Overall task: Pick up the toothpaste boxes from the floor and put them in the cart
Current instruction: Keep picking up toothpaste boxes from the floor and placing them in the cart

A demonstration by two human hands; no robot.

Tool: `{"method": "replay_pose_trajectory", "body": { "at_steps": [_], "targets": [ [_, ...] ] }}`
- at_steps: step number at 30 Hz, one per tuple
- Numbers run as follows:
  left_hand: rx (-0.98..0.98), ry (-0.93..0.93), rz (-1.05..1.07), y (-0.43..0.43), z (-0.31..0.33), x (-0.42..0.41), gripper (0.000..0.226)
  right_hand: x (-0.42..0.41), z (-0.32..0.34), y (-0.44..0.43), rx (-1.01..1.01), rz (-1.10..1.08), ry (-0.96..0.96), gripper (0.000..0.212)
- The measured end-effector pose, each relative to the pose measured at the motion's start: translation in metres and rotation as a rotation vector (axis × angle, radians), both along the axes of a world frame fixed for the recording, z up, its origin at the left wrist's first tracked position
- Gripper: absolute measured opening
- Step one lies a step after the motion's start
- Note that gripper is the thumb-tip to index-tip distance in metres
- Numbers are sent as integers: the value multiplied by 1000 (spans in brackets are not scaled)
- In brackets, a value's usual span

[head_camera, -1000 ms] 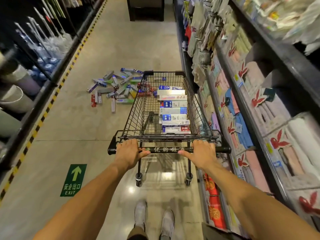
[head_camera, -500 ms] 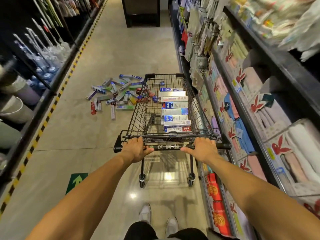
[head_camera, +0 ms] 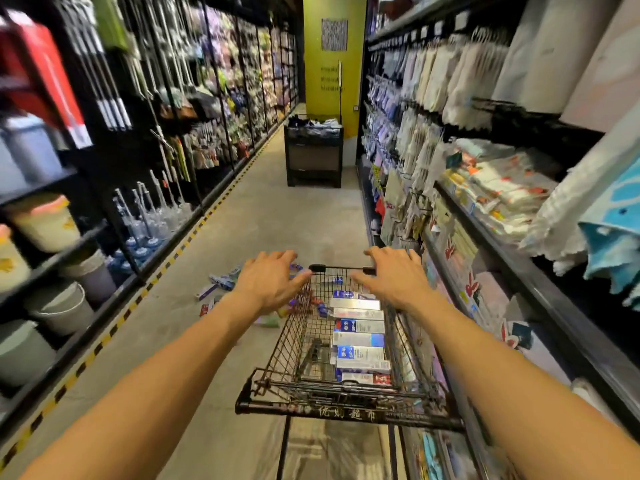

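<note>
On cart handle point(head_camera: 346, 414): 优购超市; toothpaste boxes point(head_camera: 360, 341) inside.

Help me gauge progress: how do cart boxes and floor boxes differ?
The cart boxes lie side by side in a tidy row; floor boxes lie scattered at mixed angles. The left hand partly covers floor boxes; cart boxes lie mostly in view. Both are long, narrow cartons.

Both arms stretched forward, bare. Left forearm point(head_camera: 156, 368) runs from lower left of frame up toward centre; right forearm point(head_camera: 502, 368) from lower right. Left hand point(head_camera: 268, 282) just left of frame centre, palm down, fingers relaxed, slightly spread, gripping nothing. Right hand point(head_camera: 394, 277) just right of centre, same pose. Thumbs point inward. Hands level, apart.
</note>
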State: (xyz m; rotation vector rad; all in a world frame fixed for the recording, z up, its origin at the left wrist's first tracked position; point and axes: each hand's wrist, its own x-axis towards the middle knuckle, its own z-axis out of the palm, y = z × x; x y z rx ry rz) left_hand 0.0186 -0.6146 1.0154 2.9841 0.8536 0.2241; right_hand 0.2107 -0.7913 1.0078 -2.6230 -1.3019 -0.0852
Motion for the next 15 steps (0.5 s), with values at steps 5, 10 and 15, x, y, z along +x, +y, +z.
{"method": "replay_pose_trajectory", "body": {
  "at_steps": [5, 10, 15],
  "targets": [
    [123, -59, 92, 22, 83, -20, 73, -13, 80, 43, 84, 45, -56, 78],
    [181, -84, 154, 58, 132, -62, 75, -53, 117, 91, 130, 111, -84, 75],
    [191, -82, 218, 110, 146, -112, 74, -100, 126, 154, 115, 169, -95, 78]
  ]
}}
